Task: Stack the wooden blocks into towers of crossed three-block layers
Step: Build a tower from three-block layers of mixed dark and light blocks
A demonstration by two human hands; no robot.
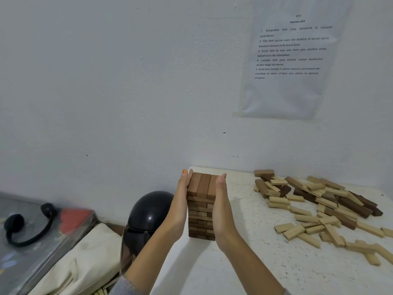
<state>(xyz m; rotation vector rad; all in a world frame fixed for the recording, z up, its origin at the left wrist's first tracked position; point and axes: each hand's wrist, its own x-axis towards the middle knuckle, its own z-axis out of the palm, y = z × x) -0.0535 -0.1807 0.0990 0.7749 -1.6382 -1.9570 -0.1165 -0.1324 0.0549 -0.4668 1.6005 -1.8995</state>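
A tower of brown wooden blocks (pixel 202 206) stands near the left edge of the white speckled table (pixel 244 258), built of several crossed layers with three dark blocks on top. My left hand (pixel 180 206) presses flat against its left side, fingers straight. My right hand (pixel 222 206) presses flat against its right side. A heap of loose light and dark blocks (pixel 319 207) lies spread over the right part of the table.
A black helmet (pixel 146 218) sits just left of the table, beside a cream cloth bag (pixel 85 258). Black headphones (pixel 25 228) lie on a grey surface at far left. A printed sheet (pixel 291 58) hangs on the white wall behind.
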